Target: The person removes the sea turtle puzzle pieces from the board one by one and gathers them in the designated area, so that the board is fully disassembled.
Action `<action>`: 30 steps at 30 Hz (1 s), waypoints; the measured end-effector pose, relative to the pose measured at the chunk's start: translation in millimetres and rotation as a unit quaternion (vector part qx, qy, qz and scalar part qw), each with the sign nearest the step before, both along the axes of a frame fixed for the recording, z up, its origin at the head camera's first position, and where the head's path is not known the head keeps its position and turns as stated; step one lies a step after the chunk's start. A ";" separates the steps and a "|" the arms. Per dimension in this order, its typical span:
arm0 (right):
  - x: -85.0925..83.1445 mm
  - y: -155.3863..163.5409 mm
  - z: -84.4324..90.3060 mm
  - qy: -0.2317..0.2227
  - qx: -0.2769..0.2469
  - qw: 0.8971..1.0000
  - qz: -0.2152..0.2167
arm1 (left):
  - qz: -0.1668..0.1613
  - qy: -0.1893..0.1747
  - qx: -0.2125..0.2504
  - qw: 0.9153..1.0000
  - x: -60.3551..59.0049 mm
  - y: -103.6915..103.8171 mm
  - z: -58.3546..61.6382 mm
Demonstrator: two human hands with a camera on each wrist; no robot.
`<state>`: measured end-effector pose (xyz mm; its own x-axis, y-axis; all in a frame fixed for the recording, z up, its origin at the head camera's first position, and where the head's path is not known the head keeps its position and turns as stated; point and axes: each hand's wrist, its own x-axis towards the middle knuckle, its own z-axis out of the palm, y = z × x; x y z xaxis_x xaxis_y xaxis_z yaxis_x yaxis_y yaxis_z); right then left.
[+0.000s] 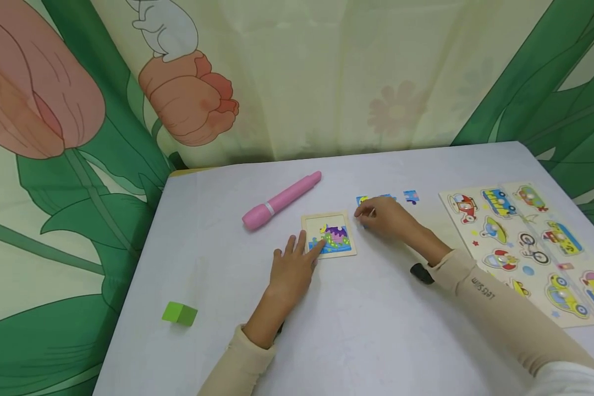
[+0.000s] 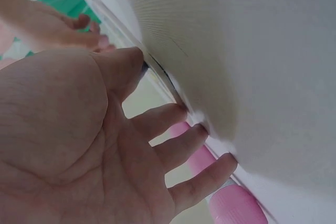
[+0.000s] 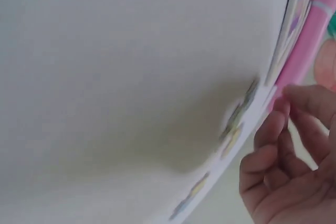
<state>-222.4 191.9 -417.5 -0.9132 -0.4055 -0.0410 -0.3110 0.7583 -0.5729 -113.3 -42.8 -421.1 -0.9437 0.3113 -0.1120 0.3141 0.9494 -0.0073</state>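
1. The beige sleeve (image 1: 505, 319) on the right arm carries dark print, upside down, seemingly "Let'sSlim"; its cloth wrinkles toward the elbow.
2. A smooth green cube (image 1: 180, 313) sits on the white-covered table (image 1: 356, 335), left of the left forearm.
3. The left hand (image 1: 291, 272) spreads its fingers wide, the tips reaching a small square puzzle tray (image 1: 336, 254).
4. The tray, pale and wood-like, lies mid-table; purple, green and blue pieces fill its lower part.
5. The right hand (image 1: 388, 218) hangs just right of the tray, fingers bent, thumb and forefinger close together; whether they hold a piece I cannot tell.
6. A thin picture board (image 1: 534, 220) of vehicles lies right, partly behind the sleeve.
7. A glossy pink cylinder (image 1: 287, 196), silver-banded, lies beyond the tray.
8. An interlocking blue puzzle piece (image 1: 411, 196) lies past the right hand.
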 end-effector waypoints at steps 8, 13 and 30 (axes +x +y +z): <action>8.9 -38.1 -2.3 -0.042 -0.018 0.994 0.095 | -0.008 0.004 -0.008 1.000 -0.5 -2.2 -1.8; 12.1 -45.9 -3.7 -0.030 0.014 0.995 0.094 | -0.026 0.002 -0.002 1.000 0.9 -5.6 -0.3; 13.0 -49.2 -7.3 -0.018 0.006 0.995 0.097 | -0.034 0.005 0.029 0.999 4.4 -9.6 6.4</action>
